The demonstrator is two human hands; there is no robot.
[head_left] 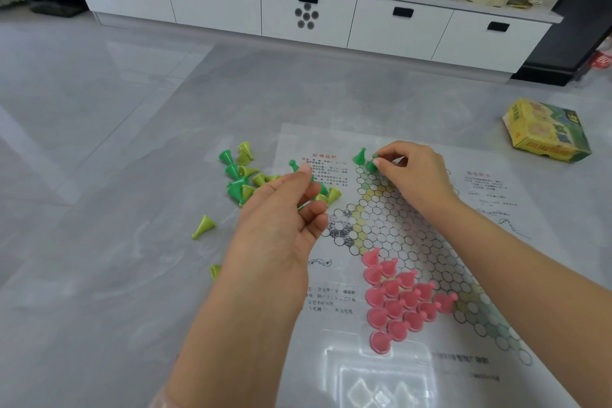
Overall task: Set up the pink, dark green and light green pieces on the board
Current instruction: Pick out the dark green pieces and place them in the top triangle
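Board [430, 209] flat on floor. Pink pieces [395, 300] fill near corner. Right hand [417, 172] pinches dark green piece [371, 165] at far tip, beside one standing dark green piece [360, 156]. Left hand [281, 225], fingers curled, holds green pieces. Loose dark and light green pile [245, 175] on floor left of board.
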